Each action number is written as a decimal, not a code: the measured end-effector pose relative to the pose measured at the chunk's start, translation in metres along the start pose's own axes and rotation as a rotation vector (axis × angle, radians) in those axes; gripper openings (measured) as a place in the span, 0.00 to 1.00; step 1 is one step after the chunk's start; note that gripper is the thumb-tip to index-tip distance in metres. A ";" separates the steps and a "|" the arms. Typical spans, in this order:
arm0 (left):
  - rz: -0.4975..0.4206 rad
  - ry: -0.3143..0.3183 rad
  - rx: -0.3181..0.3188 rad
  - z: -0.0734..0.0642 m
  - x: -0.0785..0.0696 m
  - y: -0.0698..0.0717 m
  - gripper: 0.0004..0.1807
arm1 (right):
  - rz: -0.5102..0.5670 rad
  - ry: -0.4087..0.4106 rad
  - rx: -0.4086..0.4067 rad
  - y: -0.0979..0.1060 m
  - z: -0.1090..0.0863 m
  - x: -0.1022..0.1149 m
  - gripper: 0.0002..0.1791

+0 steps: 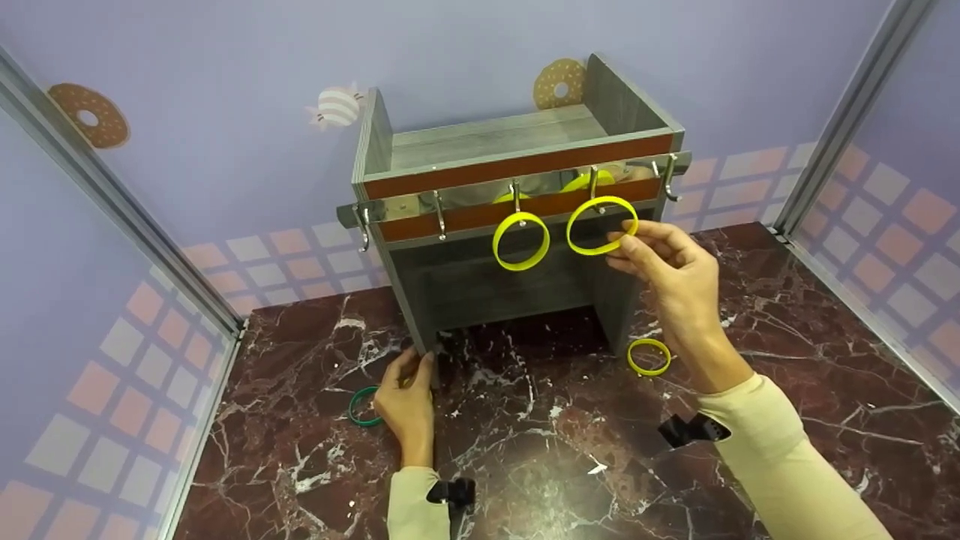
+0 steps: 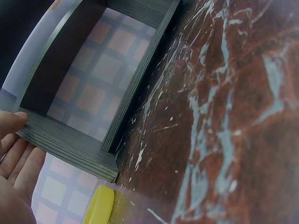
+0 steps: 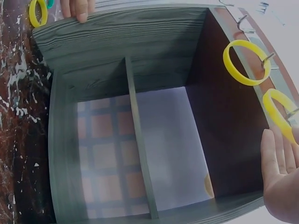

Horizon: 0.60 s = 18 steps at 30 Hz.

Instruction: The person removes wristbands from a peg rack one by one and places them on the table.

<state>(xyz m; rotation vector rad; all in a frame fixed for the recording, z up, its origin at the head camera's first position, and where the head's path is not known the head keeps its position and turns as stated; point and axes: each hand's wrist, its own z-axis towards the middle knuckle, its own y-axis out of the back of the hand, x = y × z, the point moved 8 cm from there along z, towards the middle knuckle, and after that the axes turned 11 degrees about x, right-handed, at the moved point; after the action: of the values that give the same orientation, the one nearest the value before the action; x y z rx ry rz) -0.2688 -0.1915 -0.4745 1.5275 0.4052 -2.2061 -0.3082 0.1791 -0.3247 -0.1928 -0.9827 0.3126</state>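
Note:
A grey wooden shelf (image 1: 626, 135) stands upright with a metal hook rail (image 1: 405, 206) across its front. My right hand (image 1: 679, 274) pinches a yellow ring (image 1: 569, 229) by its right edge, up against one of the hooks. In the right wrist view that hook's tip shows within the ring (image 3: 275, 119). Another yellow ring (image 1: 496, 251) hangs on the hook to its left. Low down, my left hand (image 1: 409, 397) grips the front edge of the shelf's left side panel (image 2: 70, 144), thumb on one face and fingers on the other.
A green ring (image 1: 352, 412) lies on the dark red marbled table (image 1: 300, 450) beside my left hand. One yellow ring (image 1: 630, 360) lies by the shelf's right foot. Near the green ring, a further yellow ring (image 3: 31, 14) shows in the right wrist view. Patterned walls (image 1: 247, 150) enclose the table.

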 end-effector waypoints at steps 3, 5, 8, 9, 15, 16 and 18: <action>0.002 0.005 -0.014 0.003 0.015 0.000 0.12 | 0.021 0.010 -0.005 -0.001 0.000 0.002 0.09; 0.007 0.012 -0.015 0.004 0.025 -0.001 0.12 | 0.032 0.017 -0.009 0.000 -0.001 0.004 0.09; 0.017 0.022 -0.012 0.006 0.035 -0.001 0.13 | 0.048 0.025 -0.012 -0.001 -0.003 0.007 0.09; 0.019 0.021 -0.009 0.006 0.036 -0.001 0.13 | 0.050 0.026 -0.012 -0.001 -0.003 0.008 0.09; 0.046 -0.029 0.022 0.007 0.036 0.002 0.13 | 0.042 0.026 -0.008 0.000 -0.009 0.012 0.12; 0.052 -0.037 0.024 0.007 0.036 0.002 0.13 | 0.042 0.024 -0.007 0.001 -0.011 0.012 0.12; 0.067 -0.048 0.024 0.008 0.035 0.002 0.12 | 0.047 0.021 -0.004 0.003 -0.013 0.013 0.13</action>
<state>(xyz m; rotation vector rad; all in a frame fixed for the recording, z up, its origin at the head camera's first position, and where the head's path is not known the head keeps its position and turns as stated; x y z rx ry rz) -0.2848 -0.2027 -0.5048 1.4762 0.3093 -2.1988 -0.2910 0.1862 -0.3227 -0.2233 -0.9588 0.3510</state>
